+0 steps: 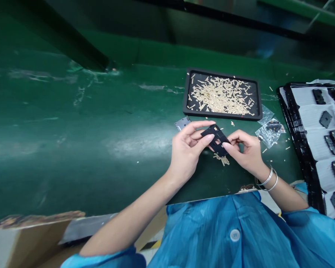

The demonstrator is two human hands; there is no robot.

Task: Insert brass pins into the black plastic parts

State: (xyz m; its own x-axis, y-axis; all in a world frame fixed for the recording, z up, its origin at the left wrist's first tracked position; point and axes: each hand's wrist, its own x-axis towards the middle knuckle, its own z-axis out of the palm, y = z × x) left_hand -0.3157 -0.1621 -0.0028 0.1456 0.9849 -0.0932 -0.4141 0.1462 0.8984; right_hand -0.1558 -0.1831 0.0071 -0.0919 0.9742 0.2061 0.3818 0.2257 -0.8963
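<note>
My left hand (188, 149) and my right hand (247, 150) together pinch a small flat black plastic part (216, 138) just above the green table. The left thumb and fingers grip its left edge. The right fingertips press on its lower right corner. A little heap of thin brass strips (222, 159) lies on the table right under the part. Two silver bangles (268, 179) circle my right wrist.
A black tray (187, 93) holding many brass strips lies behind my hands. A small grey plate (182, 123) sits beside it. Clear plastic bags (269, 132) with black parts lie to the right. Stacked black trays (298, 137) with white sheets and black parts fill the right edge. A cardboard box (25, 242) is at lower left.
</note>
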